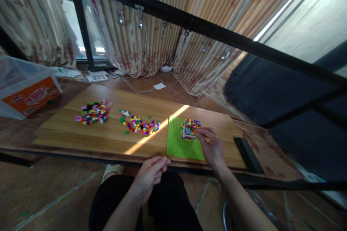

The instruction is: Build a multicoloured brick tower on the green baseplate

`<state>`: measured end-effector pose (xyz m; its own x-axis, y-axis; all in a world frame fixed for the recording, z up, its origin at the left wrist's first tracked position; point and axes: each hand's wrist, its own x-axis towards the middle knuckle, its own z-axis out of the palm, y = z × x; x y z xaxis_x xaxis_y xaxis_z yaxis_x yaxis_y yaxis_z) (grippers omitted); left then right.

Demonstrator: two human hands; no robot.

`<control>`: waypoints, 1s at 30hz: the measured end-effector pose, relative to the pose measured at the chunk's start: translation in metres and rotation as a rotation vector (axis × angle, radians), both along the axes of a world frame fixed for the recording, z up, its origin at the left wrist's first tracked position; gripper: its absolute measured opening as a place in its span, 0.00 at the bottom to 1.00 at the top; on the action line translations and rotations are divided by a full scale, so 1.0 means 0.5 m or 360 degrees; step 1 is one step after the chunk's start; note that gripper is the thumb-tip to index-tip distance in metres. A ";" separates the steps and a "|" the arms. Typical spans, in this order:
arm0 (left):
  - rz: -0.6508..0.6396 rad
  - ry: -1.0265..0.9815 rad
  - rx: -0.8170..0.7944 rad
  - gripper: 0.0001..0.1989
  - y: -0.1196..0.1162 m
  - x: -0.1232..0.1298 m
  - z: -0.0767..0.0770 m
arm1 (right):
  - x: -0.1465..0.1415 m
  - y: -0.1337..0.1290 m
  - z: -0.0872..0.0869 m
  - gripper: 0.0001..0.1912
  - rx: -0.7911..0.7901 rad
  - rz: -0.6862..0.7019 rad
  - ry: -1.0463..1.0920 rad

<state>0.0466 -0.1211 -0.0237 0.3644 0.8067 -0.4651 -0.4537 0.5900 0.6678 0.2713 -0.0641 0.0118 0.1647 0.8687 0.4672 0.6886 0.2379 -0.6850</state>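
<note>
Multicoloured toy-brick structure (190, 129) sat on green studded baseplate (176, 148), just left of right hand (213, 146), fingertips drawn together; any pinched brick indiscernible. Left hand (151, 174) was curled, thumb against index, near baseplate's near-left corner.

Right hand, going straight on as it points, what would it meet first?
Most likely the brick build, just ahead of the right hand; depth is unclear, so they may touch.
</note>
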 end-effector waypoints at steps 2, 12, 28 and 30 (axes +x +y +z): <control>-0.0007 0.0010 0.0001 0.19 -0.001 0.000 0.001 | 0.004 0.009 0.000 0.12 0.0055 -0.0020 -0.0131; -0.0021 0.0077 0.0006 0.20 0.003 0.002 -0.008 | 0.008 0.040 0.013 0.12 0.0196 -0.0084 -0.0857; 0.0025 0.0097 -0.0002 0.20 0.002 -0.002 -0.009 | -0.036 -0.011 0.006 0.17 -0.0049 -0.0325 -0.1519; 0.0028 0.0104 -0.0003 0.20 0.003 -0.002 -0.009 | -0.038 -0.015 0.005 0.19 -0.0088 -0.0317 -0.1577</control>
<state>0.0457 -0.1195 -0.0284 0.3186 0.8121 -0.4888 -0.4195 0.5833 0.6956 0.2522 -0.0716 0.0143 -0.1311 0.8921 0.4323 0.9768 0.0418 0.2098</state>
